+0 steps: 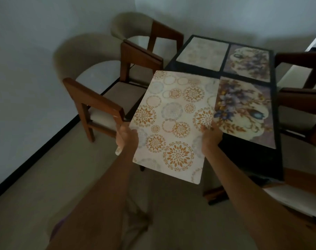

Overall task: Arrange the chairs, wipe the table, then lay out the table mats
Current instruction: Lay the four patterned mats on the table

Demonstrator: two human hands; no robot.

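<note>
Both hands hold a cream table mat [171, 121] printed with orange and grey circles. My left hand [126, 137] grips its left edge and my right hand [210, 137] grips its right edge. The mat hangs tilted over the near left corner of the dark table [278, 159]. Three mats lie flat on the table: a purple floral mat [244, 112] at the near right, a second floral mat [247, 63] at the far right, and a pale circle-patterned mat [201, 51] at the far left.
Two wooden chairs with beige seats stand along the table's left side, a near chair [99, 103] and a far chair [144, 47]. More chairs [301, 98] stand on the right, and another seat [298, 199] is at the near right. A white wall runs along the left.
</note>
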